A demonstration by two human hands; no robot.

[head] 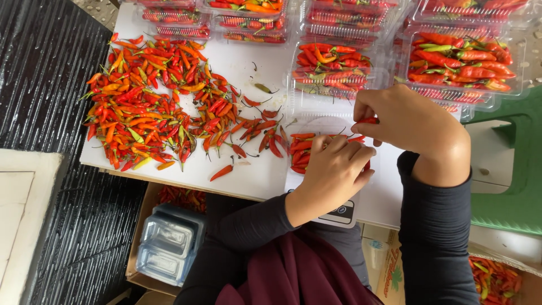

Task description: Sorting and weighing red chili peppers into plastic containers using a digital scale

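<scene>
A big heap of small red, orange and green chilies (152, 96) lies on a white board (254, 175). My left hand (333, 169) rests over a clear plastic tray of chilies (302, 152) that sits on a small white scale (339, 214), fingers curled on the chilies. Just above it, my right hand (406, 121) pinches a red chili (368, 120) at its fingertips. Both arms wear dark sleeves.
Several filled clear clamshell boxes (333, 70) of chilies stand along the far edge. A stack of empty clear boxes (169, 243) sits in a cardboard box below the board. A green plastic stool (514, 169) is at right, more chilies (494, 279) at bottom right.
</scene>
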